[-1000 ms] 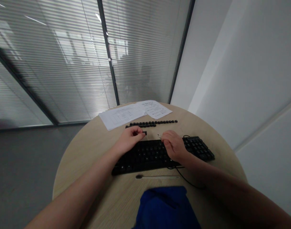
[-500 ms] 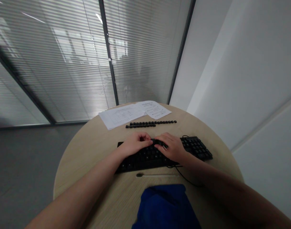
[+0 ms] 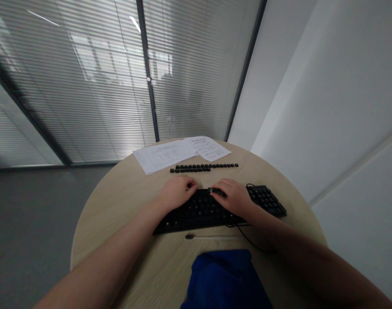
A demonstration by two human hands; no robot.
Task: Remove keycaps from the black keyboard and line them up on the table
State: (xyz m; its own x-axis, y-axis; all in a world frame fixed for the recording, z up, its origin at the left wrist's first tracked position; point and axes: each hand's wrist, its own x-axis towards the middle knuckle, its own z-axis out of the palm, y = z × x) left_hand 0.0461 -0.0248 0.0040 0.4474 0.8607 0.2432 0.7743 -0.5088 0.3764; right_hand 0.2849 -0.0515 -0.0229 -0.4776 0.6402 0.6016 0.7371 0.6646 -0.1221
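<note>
A black keyboard (image 3: pixel 196 214) lies across the round table, with keys bared over its main block and caps on the number pad. My left hand (image 3: pixel 177 192) rests at its back left edge, thumb and fingers curled together; whatever may be between them is hidden. Over the keyboard's upper middle, my right hand (image 3: pixel 233 196) is closed around a small black tool (image 3: pixel 219 191) with a pale tip pointing left. Behind the hands, loose black keycaps (image 3: pixel 196 168) are laid out in rows.
Printed sheets (image 3: pixel 167 155) lie at the table's far side. In front of the keyboard is a thin brush (image 3: pixel 212 237) with a dark head. A black cable (image 3: pixel 252 243) curves near my right forearm. Blue cloth (image 3: pixel 224 279) shows at the near edge.
My left hand has moved left and slightly back, away from the right one. The right hand has shifted slightly right, still holding the black tool, whose pale tip now shows.
</note>
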